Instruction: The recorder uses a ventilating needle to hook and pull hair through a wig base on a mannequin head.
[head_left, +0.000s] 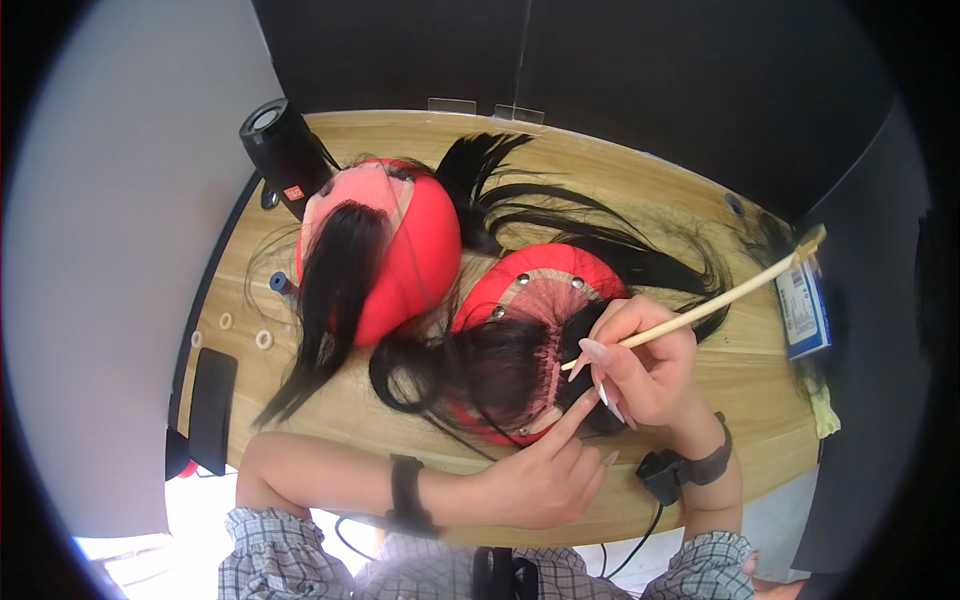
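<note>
My right hand (649, 367) grips a slender pale stick-like tool (712, 304) like a pen. The tool's thin tip rests at the pink parting (553, 356) of a dark-haired wig piece (502, 367). That piece is fixed with round metal-headed pins (523, 279) over a red head-shaped block (555, 259). From below, my left hand (551, 472) stretches its index finger to the hair by the right fingertips; the other fingers curl, and whether strands are pinched there is hidden. Up and to the left, a second red head block (424, 255) carries a pink mesh cap (360, 187) with a dark hair lock (341, 262).
Long loose hair (637, 259) spreads behind the blocks. A black cylindrical speaker (281, 146) stands at the back left. Small pale rings (264, 340) and a black flat object (212, 409) lie at left. A blue-and-white box (802, 311) sits by the right wall. Dark panels (637, 82) enclose the table.
</note>
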